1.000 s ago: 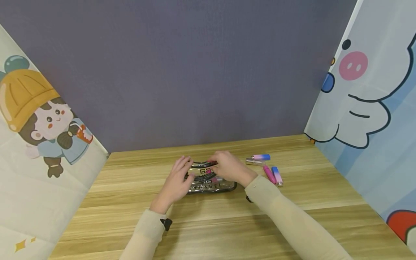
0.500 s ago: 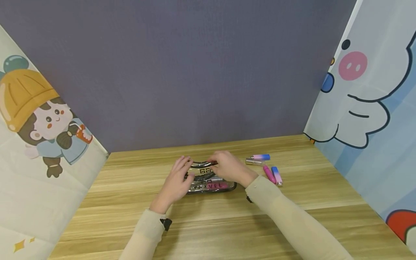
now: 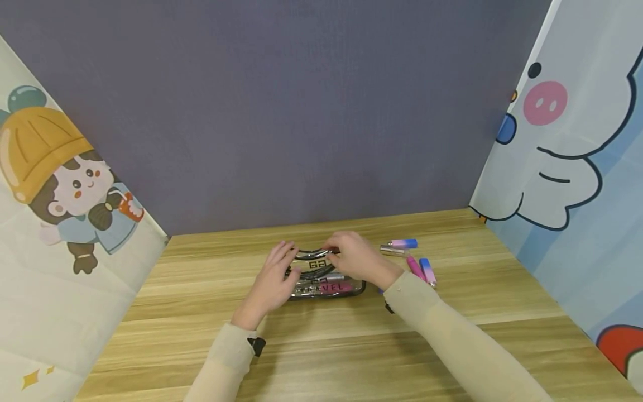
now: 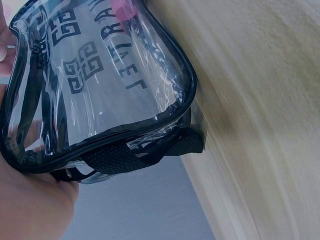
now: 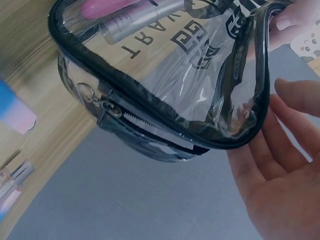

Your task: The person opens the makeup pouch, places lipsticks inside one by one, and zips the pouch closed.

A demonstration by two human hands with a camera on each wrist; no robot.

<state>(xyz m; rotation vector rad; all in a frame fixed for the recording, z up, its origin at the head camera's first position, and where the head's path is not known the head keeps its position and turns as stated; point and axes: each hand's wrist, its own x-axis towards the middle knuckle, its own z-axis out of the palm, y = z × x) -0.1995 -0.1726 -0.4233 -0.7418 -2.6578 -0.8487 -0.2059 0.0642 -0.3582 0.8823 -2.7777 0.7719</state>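
A clear plastic pouch [image 3: 326,289] with black trim and dark lettering stands on the table with its zipped top apart. My left hand [image 3: 271,287] holds its left side, thumb in front and fingers behind. Over the right part of the opening is my right hand [image 3: 355,258]. In the right wrist view its fingers [image 5: 272,150] lie against the pouch's outer side, thumb apart, holding nothing. Inside the pouch lie a pink tube [image 5: 107,7] and a silver tube [image 5: 142,20]. The zipper pull [image 5: 111,109] hangs at one end.
Right of the pouch lie a blue-and-pink tube [image 3: 404,243], a silver-and-clear tube [image 3: 394,250], a bright pink tube [image 3: 414,267] and another blue-and-pink tube [image 3: 428,271]. A grey panel [image 3: 311,139] rises behind the wooden table [image 3: 321,357].
The pink tube has dropped from my right hand to the pouch's lower front. My right hand has let go and shifted slightly right. The left hand has stayed put.
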